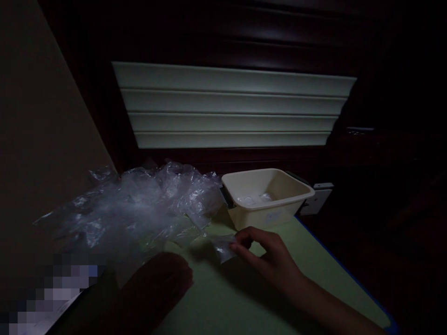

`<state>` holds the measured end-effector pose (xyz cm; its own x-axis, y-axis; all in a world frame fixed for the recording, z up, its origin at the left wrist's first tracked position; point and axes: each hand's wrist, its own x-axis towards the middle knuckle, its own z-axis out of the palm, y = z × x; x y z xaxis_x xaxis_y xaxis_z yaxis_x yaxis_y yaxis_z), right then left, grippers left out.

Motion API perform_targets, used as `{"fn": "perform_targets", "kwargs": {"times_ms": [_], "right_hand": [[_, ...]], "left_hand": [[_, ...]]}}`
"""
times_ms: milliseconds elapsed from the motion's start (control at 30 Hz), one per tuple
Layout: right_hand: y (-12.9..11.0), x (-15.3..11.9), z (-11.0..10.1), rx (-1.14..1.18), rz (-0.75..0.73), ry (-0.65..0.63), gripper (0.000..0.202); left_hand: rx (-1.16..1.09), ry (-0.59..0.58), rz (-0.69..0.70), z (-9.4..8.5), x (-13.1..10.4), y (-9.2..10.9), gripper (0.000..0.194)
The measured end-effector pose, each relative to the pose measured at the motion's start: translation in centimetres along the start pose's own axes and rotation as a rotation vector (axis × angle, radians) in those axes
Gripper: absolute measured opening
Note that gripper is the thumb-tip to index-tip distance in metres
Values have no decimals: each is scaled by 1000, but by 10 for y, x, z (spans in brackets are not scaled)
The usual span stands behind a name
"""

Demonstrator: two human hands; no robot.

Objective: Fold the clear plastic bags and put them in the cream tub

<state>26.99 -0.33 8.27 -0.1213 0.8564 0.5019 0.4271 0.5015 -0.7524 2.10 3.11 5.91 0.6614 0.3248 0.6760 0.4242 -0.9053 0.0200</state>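
Observation:
My right hand (267, 253) pinches the edge of a small clear plastic bag (223, 247) between thumb and fingers, just above the green table top (209, 298). My left hand (171, 272) is in deep shadow at the lower left, beside a large heap of clear plastic bags (139, 204); its fingers are too dark to make out. Behind my right hand stands a cream plastic basin (275, 211) with dark handles. A few small clear items lie inside it.
A pale slatted panel (230, 109) in dark wood rises behind the table. A white object (316, 200) is beyond the basin, on the right. A bright, pixelated patch (59, 293) shows at the lower left.

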Motion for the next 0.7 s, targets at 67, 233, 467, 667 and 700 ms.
{"fn": "perform_targets", "kwargs": {"times_ms": [67,233,467,667,700], "right_hand": [[0,8,-21,-88,-41,72,14],[12,36,-74,-248,-9,193,17],[51,90,-130,-397,146,67,16],[91,121,-151,-499,391,-165,15],[95,125,-152,-520,428,-203,17]], "left_hand": [[-1,-44,58,0,20,-5,28],[-5,86,229,17,90,-5,18],[-70,223,324,69,145,-15,9],[-134,264,342,83,153,-21,12],[-136,267,347,84,154,-20,13]]}}
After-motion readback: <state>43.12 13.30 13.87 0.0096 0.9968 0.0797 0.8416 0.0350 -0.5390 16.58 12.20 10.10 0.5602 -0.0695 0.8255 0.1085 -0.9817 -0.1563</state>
